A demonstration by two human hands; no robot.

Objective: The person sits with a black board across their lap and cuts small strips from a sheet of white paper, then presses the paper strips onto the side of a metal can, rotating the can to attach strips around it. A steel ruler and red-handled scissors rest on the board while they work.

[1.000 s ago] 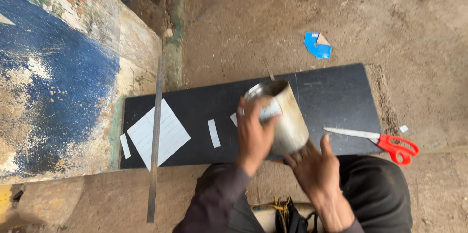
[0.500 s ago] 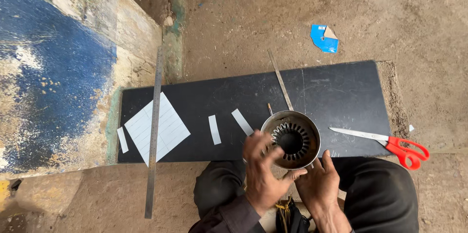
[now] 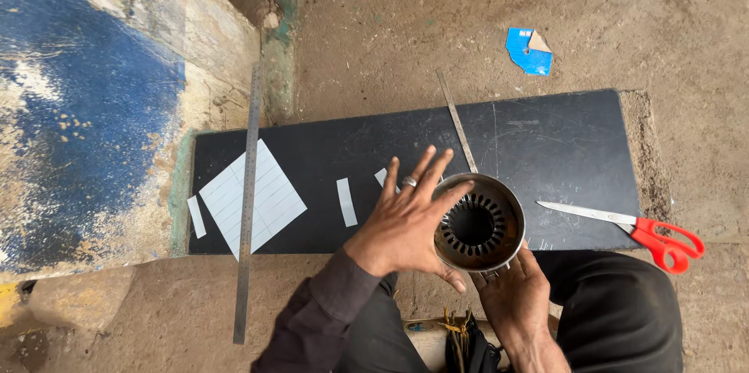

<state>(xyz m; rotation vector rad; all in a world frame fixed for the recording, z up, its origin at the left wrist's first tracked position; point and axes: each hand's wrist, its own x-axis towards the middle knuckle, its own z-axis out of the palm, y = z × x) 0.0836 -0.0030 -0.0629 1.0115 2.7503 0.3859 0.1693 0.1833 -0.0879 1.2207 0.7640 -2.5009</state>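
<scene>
Head view: both hands grip a round metal motor stator [image 3: 477, 222], open end up, slotted core showing, at the near edge of the black worktop [image 3: 546, 139]. The left hand [image 3: 409, 221] presses flat against its left side, fingers spread; the right hand [image 3: 515, 295] cups it from below. Red-handled scissors [image 3: 640, 226] lie just right. A long steel ruler [image 3: 248, 193] crosses a white paper sheet [image 3: 269, 201] at left.
</scene>
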